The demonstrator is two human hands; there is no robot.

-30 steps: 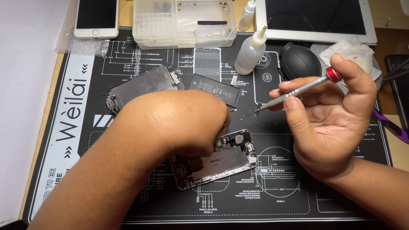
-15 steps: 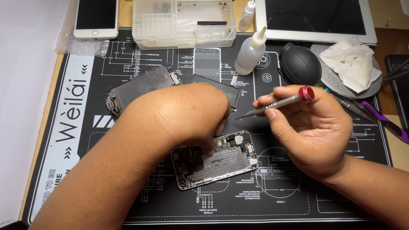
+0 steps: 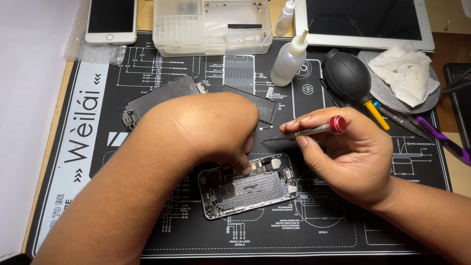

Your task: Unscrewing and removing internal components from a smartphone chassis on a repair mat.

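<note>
Counted, by kind:

- Hands: two, left hand point(image 3: 206, 130) and right hand point(image 3: 351, 157).
- Precision screwdrivers: one, red-capped point(image 3: 306, 131), centre frame.
- Opened phone housings point(image 3: 248, 186): one, lower centre.
- Intact white phones point(image 3: 111, 20): one, upper left.
- Detached screen assemblies point(image 3: 162, 98): one, left of centre.
- Clear parts boxes point(image 3: 211, 24): one, top centre.
- Squeeze bottles: two, larger point(image 3: 289, 60), smaller point(image 3: 284, 11).
- Black air blowers point(image 3: 347, 76): one.
- Tablets point(image 3: 363, 22): one, upper right.
- Crumpled tissues point(image 3: 403, 73): one.
- Black work mats point(image 3: 88, 147): one.
</note>
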